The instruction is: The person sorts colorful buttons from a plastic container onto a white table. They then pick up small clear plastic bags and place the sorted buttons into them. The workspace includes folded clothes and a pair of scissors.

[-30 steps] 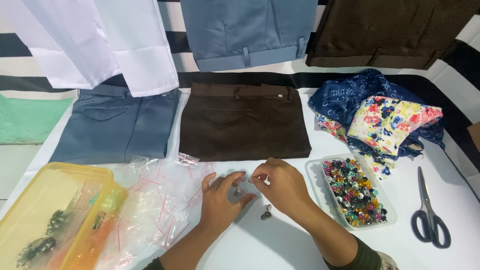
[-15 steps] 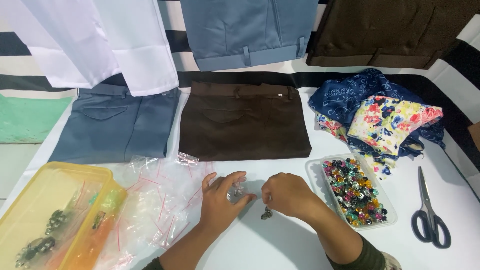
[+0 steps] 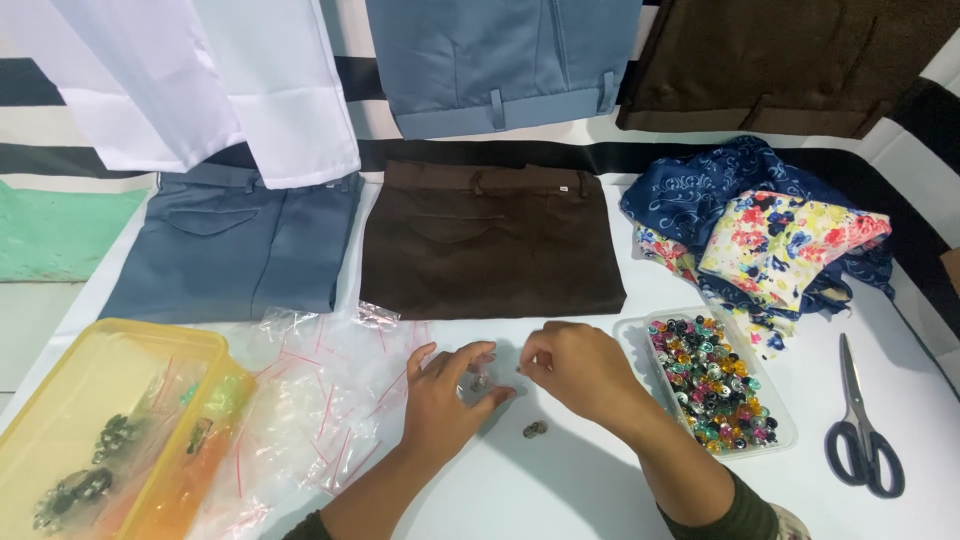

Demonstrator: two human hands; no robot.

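Metal glints between the fingertips: a small round snap button [image 3: 481, 381] sits pinched at the tips of the left hand [image 3: 447, 400], thumb and forefinger nearly closed on it, the other fingers spread loosely over the white table [image 3: 590, 490]. The right hand [image 3: 580, 372] curls in from 3 o'clock, its fingertips drawn together just beside that button; whether they grip anything of their own cannot be told. The button appears to be held over a small clear bag, though the bag's outline is too faint to confirm.

Orientation: the button is round, so it shows no long axis; its flat face appears turned roughly upward, toward the camera.

A second dark button [image 3: 535, 430] lies loose on the table at 5 o'clock of the held one, close by, untouched. At 3 o'clock stands a clear tray [image 3: 632, 335] full of coloured buttons. At 9 o'clock lies a heap of small clear zip bags [image 3: 320, 400] with red seal lines, and beyond it a yellow plastic box [image 3: 140, 345] holding a few filled bags.

Progress, as a judgement: a few bags look finished, the tray remains nearly full, and most bags lie flat and apparently empty, so the bulk of the work is outstanding.

Farther out: folded brown trousers [image 3: 490, 240] at 12 o'clock and scissors [image 3: 860, 430] at the far right.
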